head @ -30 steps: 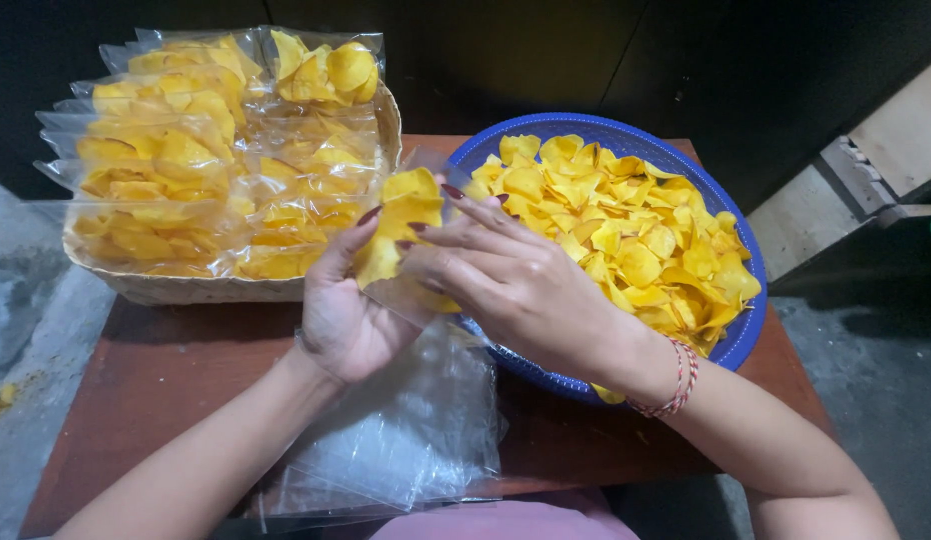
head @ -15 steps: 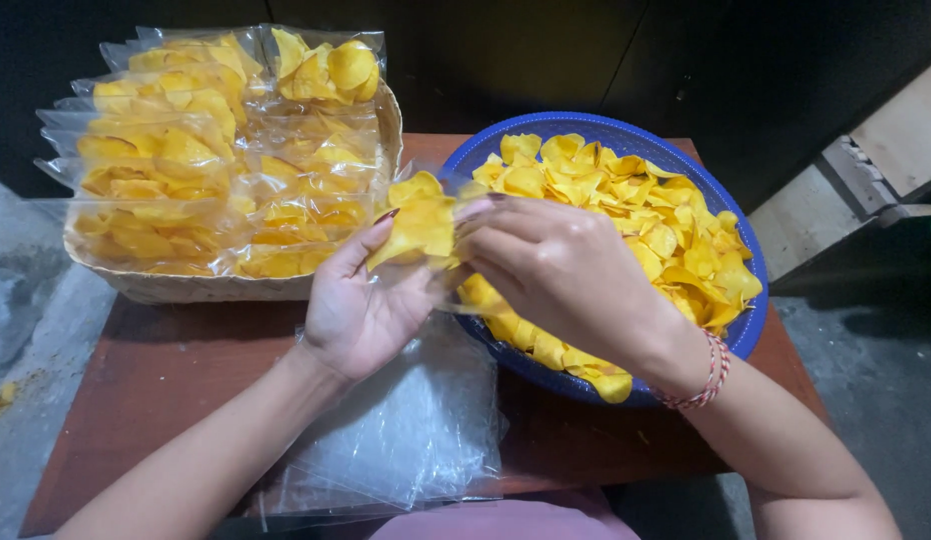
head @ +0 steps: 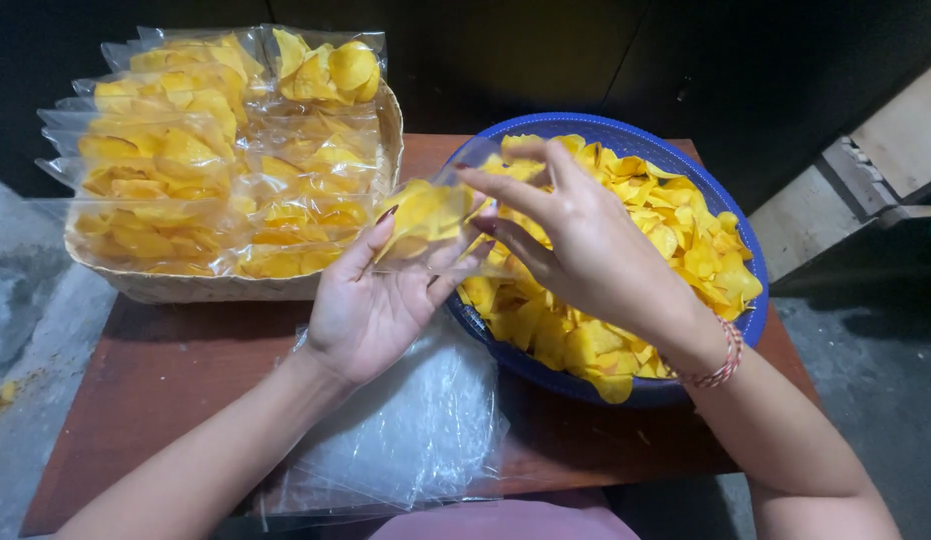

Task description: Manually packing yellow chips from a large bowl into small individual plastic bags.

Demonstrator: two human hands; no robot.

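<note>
A: Head view notes: left hand (head: pixel 371 305) is cupping the small clear plastic bag of yellow chips (head: pixel 426 225) from below, fingers half open, steadying it beside the round blue plastic basket of loose yellow chips (head: pixel 626 235).

B: Right hand (head: pixel 576 245)?

A: It is pinching the bag's upper edge, holding the mouth open. Bag is looking partly filled, glossy, tilted, above the stack of empty clear bags (head: pixel 406 430).

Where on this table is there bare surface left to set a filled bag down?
Bare wood shows on the table at front left, between the woven tray and the empty clear bags, and in a smaller patch at front right below the blue basket. The middle is crowded by the left hand, right hand and held bag.
</note>
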